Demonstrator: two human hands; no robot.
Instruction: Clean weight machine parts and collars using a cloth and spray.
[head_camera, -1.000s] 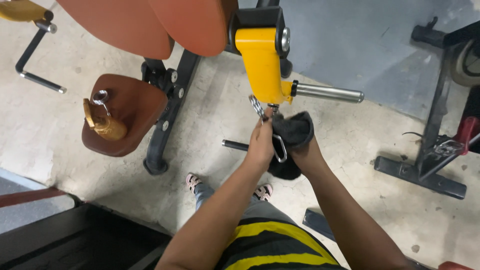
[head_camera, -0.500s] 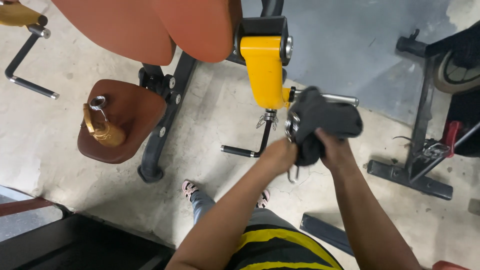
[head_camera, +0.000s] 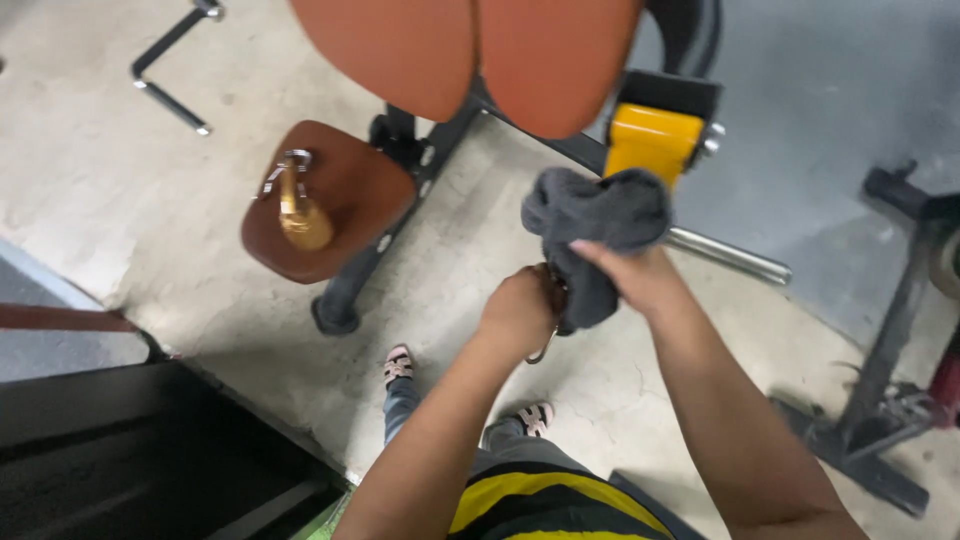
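Observation:
My right hand (head_camera: 630, 275) grips a dark grey cloth (head_camera: 595, 215), bunched and lifted in front of the yellow arm (head_camera: 655, 140) of a gym machine. My left hand (head_camera: 520, 312) is closed around a small metal clip (head_camera: 548, 345), its wire loop hanging below my fist, right against the cloth. The machine's chrome peg (head_camera: 728, 256) sticks out to the right behind my right wrist.
A brown seat pad (head_camera: 340, 205) carries a gold-coloured padlock (head_camera: 298, 212). Two brown back pads (head_camera: 470, 50) are at the top. Black machine frame legs (head_camera: 345, 295) run down to the concrete floor. Another black frame (head_camera: 890, 400) stands at the right. A dark ledge (head_camera: 130, 450) lies bottom left.
Both hands have pulled back from the yellow arm and moved left, the cloth lifted higher. The view has swung to the left, so the machine now sits further right.

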